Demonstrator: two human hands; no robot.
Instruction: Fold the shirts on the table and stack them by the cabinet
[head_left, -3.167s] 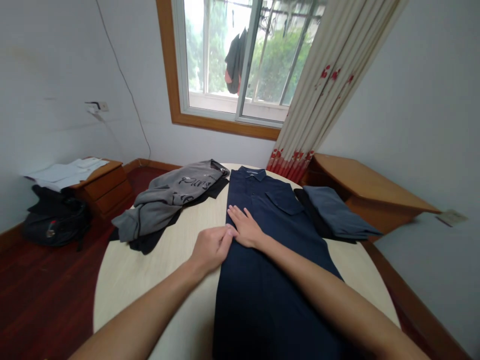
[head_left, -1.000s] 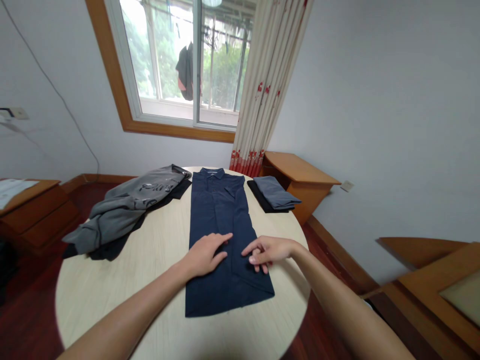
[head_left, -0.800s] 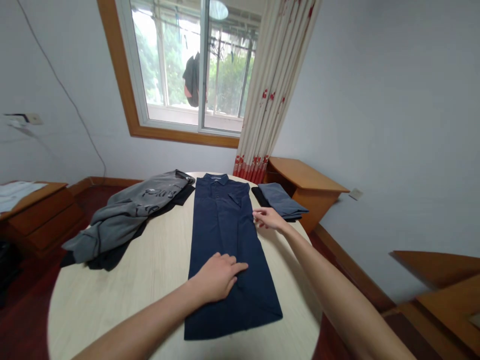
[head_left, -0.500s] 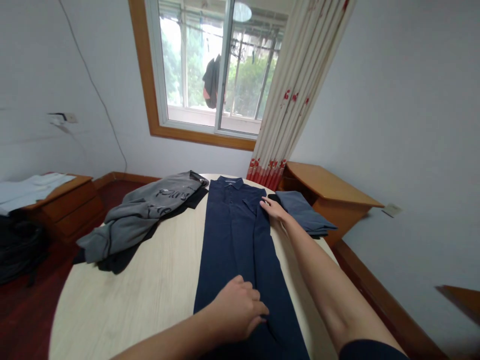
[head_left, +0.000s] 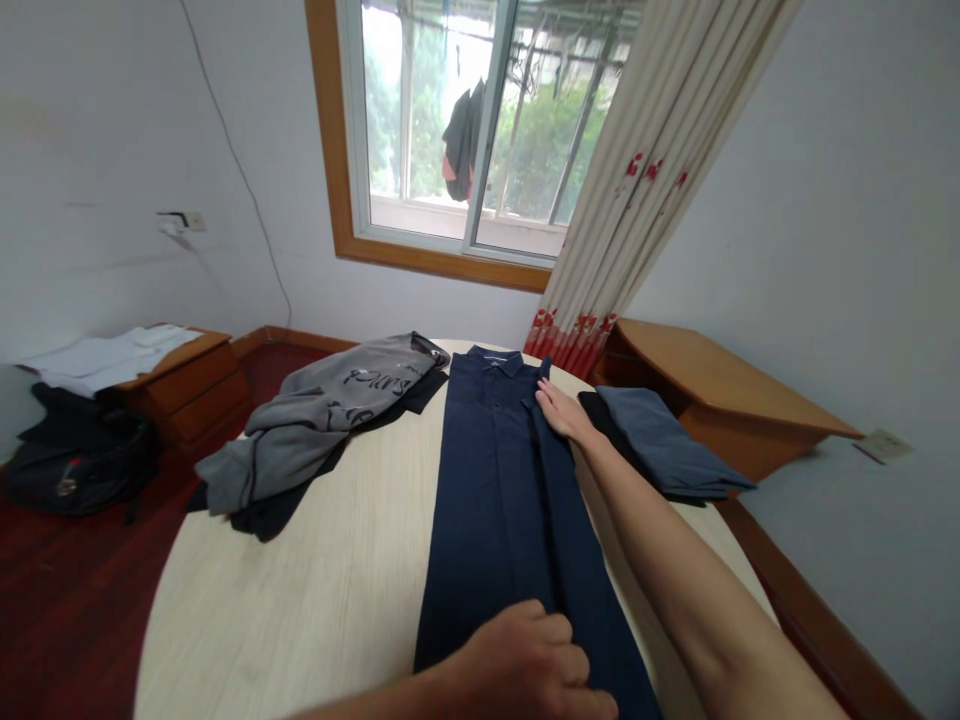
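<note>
A navy blue shirt [head_left: 499, 480] lies lengthwise on the round pale wooden table [head_left: 315, 590], collar towards the window, its right side folded over into a narrow strip. My right hand [head_left: 561, 410] reaches far up and grips the folded right edge near the collar, fingers closed on the cloth. My left hand [head_left: 529, 665] rests on the shirt's lower part near me, fingers curled over the fabric.
A crumpled grey sweatshirt [head_left: 322, 415] on dark cloth lies at the table's left back. Folded blue-grey garments [head_left: 664, 440] sit at the right edge. A wooden cabinet [head_left: 712, 385] stands right, a drawer unit [head_left: 180, 375] with papers and a black bag [head_left: 75, 465] left.
My right hand has gone from the shirt's lower part up along the right edge to the collar, folding that side inward. My left hand slid down towards the hem. The camera leaned in closer.
</note>
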